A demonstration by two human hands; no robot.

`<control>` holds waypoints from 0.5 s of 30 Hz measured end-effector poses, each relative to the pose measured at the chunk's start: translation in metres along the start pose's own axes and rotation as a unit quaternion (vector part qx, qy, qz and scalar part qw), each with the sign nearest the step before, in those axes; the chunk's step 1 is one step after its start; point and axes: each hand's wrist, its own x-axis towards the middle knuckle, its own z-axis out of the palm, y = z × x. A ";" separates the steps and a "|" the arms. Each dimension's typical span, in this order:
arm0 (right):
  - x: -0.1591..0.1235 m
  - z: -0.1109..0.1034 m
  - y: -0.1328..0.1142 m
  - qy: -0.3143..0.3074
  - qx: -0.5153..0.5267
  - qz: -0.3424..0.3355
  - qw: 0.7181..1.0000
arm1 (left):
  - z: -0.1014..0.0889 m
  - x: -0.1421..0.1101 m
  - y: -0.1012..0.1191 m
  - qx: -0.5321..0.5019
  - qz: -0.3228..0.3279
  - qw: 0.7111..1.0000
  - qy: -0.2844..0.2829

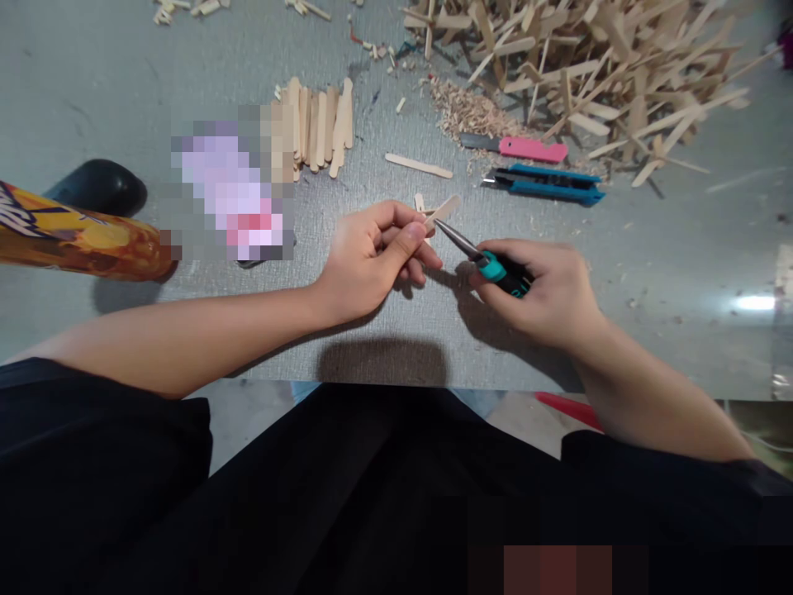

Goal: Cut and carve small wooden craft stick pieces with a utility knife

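My left hand [372,260] pinches a short wooden craft stick [443,211] between thumb and fingers, just above the grey table. My right hand [545,289] is wrapped round the teal and black handle of a pair of needle-nose pliers [489,260]. The metal jaws of the pliers point up and left and meet the stick near my left fingertips. A small cut piece of stick [420,202] lies on the table just behind the held stick.
A row of craft sticks [319,124] lies behind my left hand, and one loose stick [419,165] beside it. A pink utility knife [526,149] and a blue one [551,183] lie by wood shavings [464,111]. A heap of glued stick pieces [588,58] fills the back right. An orange can [74,235] lies at left.
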 end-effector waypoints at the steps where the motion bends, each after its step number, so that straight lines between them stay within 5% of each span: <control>1: -0.001 0.000 0.000 0.003 -0.002 -0.004 1.000 | 0.000 -0.001 0.000 -0.001 -0.002 1.000 -0.007; 15: 0.003 0.001 -0.005 -0.032 0.077 0.004 0.997 | 0.003 -0.006 0.008 -0.075 -0.069 0.994 -0.034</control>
